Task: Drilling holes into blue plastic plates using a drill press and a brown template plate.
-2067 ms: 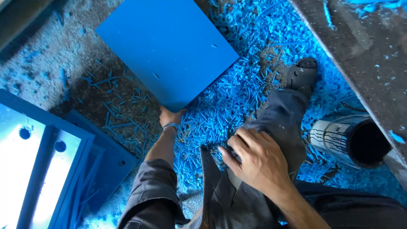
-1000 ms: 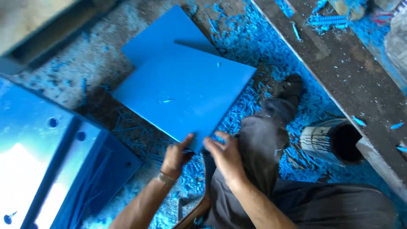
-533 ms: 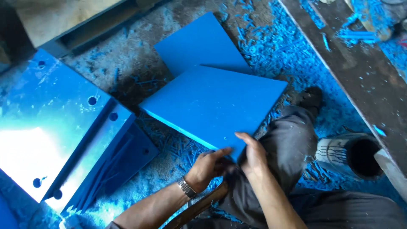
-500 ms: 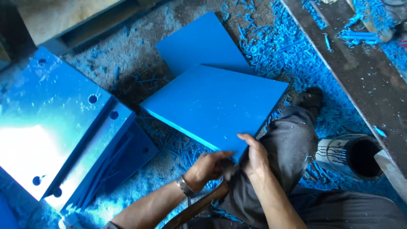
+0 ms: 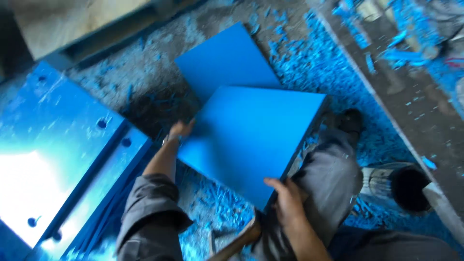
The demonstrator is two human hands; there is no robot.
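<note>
Firstly, at the far left lie large blue metal plates [image 5: 63,159], smooth and shiny, with round holes drilled in them; a bright glare covers part of the surface. They lie stacked in steps, and the edges are straight and thick.

Next to them comes the left hand [image 5: 180,130], at the end of a grey sleeve. It grips the left edge of a blue square panel [image 5: 256,140], with the fingers closed on this edge. The panel is flat, matte and smooth, with sharp corners and a visible thickness along its right side. It is held tilted above the floor, over the person's grey trouser leg [image 5: 328,193].

Behind it, a second blue panel [image 5: 224,60] of the same kind lies flat on the grey floor [image 5: 145,82], partly covered by the held one. All around, the floor is full of blue curled shavings [image 5: 314,63], rough and loose.

The right hand [image 5: 285,198] holds the near bottom corner of the held panel, thumb on top, fingers hidden under it. So the panel is between both hands, touching each.

Further right stands a dark shoe [image 5: 350,123], then a short ribbed cylinder with a dark opening [image 5: 401,186], and a long dusty grey beam [image 5: 411,96] running diagonally.
</note>
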